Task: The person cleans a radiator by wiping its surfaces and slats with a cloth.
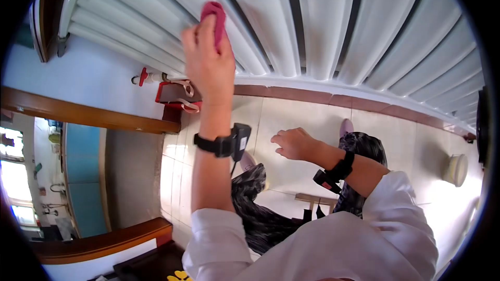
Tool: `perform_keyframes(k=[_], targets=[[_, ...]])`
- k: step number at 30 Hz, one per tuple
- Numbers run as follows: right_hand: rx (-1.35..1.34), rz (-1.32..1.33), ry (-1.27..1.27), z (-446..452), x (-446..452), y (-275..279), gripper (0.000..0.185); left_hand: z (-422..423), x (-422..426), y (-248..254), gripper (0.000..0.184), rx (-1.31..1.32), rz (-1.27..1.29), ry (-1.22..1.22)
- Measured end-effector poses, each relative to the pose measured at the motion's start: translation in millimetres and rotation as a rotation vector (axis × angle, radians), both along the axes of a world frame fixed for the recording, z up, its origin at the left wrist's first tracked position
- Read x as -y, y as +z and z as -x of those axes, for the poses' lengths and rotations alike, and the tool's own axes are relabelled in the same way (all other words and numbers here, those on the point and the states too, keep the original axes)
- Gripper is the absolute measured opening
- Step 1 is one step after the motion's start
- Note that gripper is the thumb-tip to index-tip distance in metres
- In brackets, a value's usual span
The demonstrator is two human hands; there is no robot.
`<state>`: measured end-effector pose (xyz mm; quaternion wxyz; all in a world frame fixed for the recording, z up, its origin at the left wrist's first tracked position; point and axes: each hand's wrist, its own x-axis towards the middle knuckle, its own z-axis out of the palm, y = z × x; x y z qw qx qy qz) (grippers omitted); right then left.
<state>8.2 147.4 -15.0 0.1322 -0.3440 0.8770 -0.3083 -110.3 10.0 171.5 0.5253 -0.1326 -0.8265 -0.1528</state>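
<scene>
My left hand (211,62) is closed around a dark pink cloth (213,13) and holds it up against the slats of a white radiator (325,26). Part of the cloth is hidden behind the fingers. Lower down, my right hand (296,143) hangs in the air above the tiled floor with nothing in it. Its fingers are loosely bent and a little apart. Each forearm wears a black strap with a small device.
A red valve (143,76) on a pipe sits at the radiator's lower left, beside a red-edged bag (174,93). A wooden door frame (94,112) stands at left. My legs straddle a small wooden stool (312,198). A pale bucket (456,170) is at right.
</scene>
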Motion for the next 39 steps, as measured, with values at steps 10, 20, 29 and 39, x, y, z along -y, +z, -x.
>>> perform_keyframes(k=[10, 20, 29, 39], targets=[[-0.063, -0.118, 0.069, -2, 2, 5, 0.025, -17, -5, -165, 0.021, 0.606, 0.114, 0.05], [-0.015, -0.272, 0.109, -7, 5, 7, 0.021, -2, -32, -112, 0.016, 0.381, -0.163, 0.026], [-0.1, -0.18, 0.085, -12, 4, -12, 0.013, -1, -28, -114, 0.019, 0.354, -0.236, 0.047], [-0.193, 0.016, 0.056, -23, 14, -30, 0.01, 2, -32, -70, 0.02, 0.399, -0.314, 0.052]])
